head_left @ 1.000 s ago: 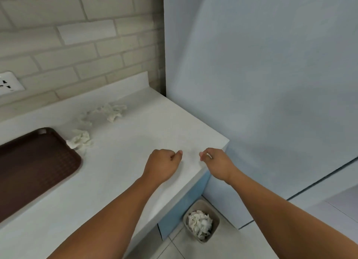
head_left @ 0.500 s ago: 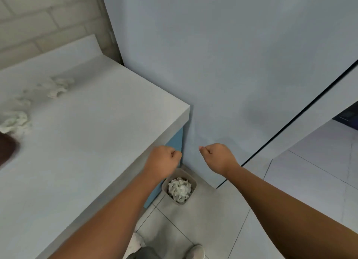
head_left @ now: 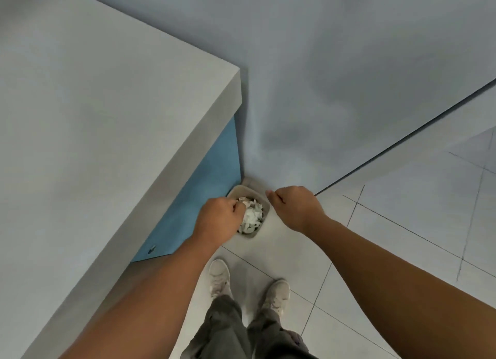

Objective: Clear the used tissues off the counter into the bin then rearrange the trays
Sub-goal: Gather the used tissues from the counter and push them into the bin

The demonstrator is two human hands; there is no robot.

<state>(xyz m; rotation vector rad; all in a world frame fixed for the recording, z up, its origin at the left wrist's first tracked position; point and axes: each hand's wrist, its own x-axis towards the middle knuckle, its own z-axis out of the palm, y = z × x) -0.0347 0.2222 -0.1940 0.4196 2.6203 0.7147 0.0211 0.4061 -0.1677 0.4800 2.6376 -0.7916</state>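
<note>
- Since the earlier frame, both fists swung from the counter point(head_left: 94, 117) toward the floor bin point(head_left: 259, 231).
- Left hand point(head_left: 220, 219) curled above heaped tissues point(head_left: 252, 216); right hand point(head_left: 298, 208) fisted just right; contents unclear.
- Binning step; next, uncurl over the bin.

One bin point(head_left: 258, 195); two hands; two shoes.

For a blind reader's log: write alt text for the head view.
Seen from above, the left hand is a loose fist over a small bin of crumpled tissues on the floor, at the corner of a counter. The right hand, also fisted, is beside the bin. Two pale shoes stand on the tiles below.
</note>
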